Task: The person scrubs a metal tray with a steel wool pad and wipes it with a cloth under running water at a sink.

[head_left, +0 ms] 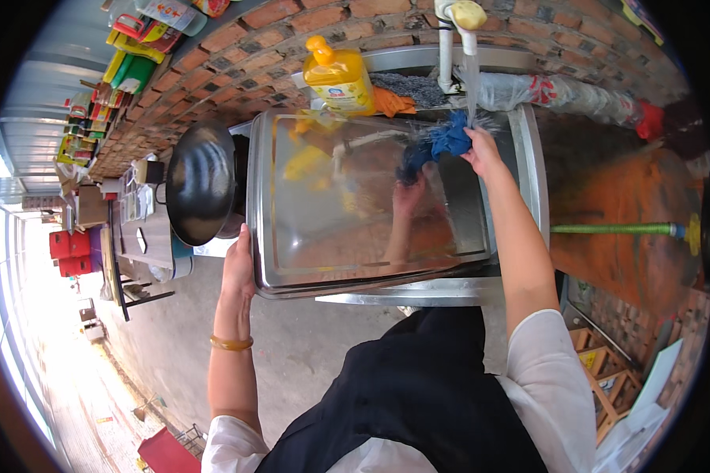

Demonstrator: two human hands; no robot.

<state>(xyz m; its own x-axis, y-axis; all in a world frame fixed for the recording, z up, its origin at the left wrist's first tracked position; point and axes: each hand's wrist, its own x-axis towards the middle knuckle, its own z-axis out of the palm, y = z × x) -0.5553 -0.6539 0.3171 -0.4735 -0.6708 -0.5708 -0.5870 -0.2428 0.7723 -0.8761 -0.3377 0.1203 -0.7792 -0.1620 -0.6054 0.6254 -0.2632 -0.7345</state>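
A large shiny rectangular metal tray [323, 229] leans across a metal sink [535, 169], its surface reflecting my arm and a yellow bottle. My left hand [239, 264] is closed on the tray's left edge, near its lower corner; part of the grip is hidden behind the rim. Over the far right part of the sink, my right hand [483, 151] pinches a crumpled blue cloth [451, 135]. Water runs from a white tap [465, 35] onto this cloth and splashes around it.
A yellow pump bottle [339, 83] and an orange cloth or glove [393, 102] sit behind the tray. Left of it stands a black wok [201, 183]. A brick wall [252, 47] rises at the back. To the right is a green stick [615, 229].
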